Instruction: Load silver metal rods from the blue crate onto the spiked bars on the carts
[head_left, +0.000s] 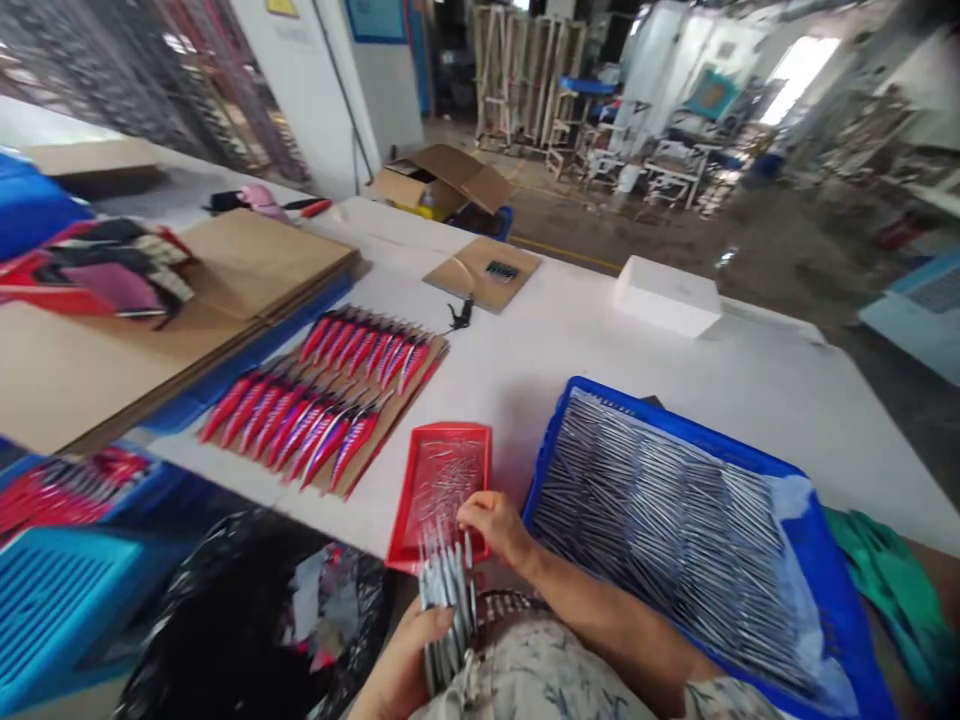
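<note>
My left hand [401,655] is closed round a bundle of grey, fish-shaped lure bodies [448,600], held upright near my lap. Just above it, my right hand [495,525] pinches the top of one piece in that bundle, at the near edge of a small red tray [420,525] holding thin wire parts. To the right, a blue crate [817,560] is packed with rows of the same grey pieces. Red and purple painted lures [322,395] lie in two rows on a cardboard sheet to the left.
The white table [570,340] carries flat cardboard sheets [225,270], a white foam block [666,295] and a small cardboard piece [484,272]. A black bag [247,620] and light-blue basket [52,600] sit at lower left. Green cloth [892,570] lies at right.
</note>
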